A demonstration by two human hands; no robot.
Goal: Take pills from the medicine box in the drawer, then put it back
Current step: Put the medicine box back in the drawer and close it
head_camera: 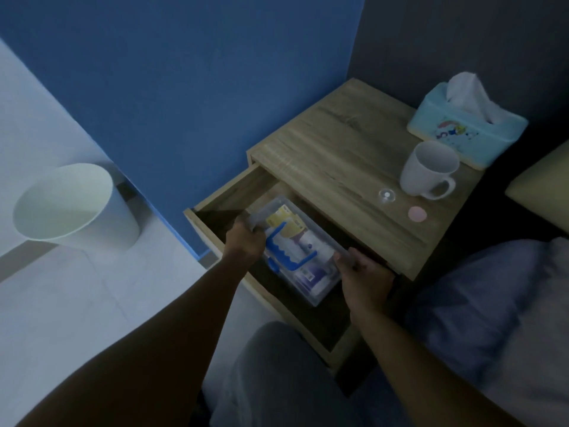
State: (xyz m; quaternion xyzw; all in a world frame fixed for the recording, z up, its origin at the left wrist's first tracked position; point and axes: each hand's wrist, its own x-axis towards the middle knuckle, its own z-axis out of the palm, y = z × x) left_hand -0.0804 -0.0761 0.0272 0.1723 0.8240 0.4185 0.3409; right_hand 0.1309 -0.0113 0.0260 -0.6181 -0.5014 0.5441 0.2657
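Single head-worn wide-angle view, looking steeply down and forward, close over open drawer (234, 192), nightstand (348, 167) beyond

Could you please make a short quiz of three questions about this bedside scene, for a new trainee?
1. True or false: the white ceramic mug stands inside the open wooden drawer.
2. Which hands grip the clear plastic medicine box with the blue handle?
A. only the left hand
B. only the right hand
C. both hands
3. Fill in: the light blue tissue box stands on top of the wooden ____, behind the mug.

Key:
1. False; it stands on the nightstand top.
2. C; one hand at each end of the box, over the drawer.
3. nightstand
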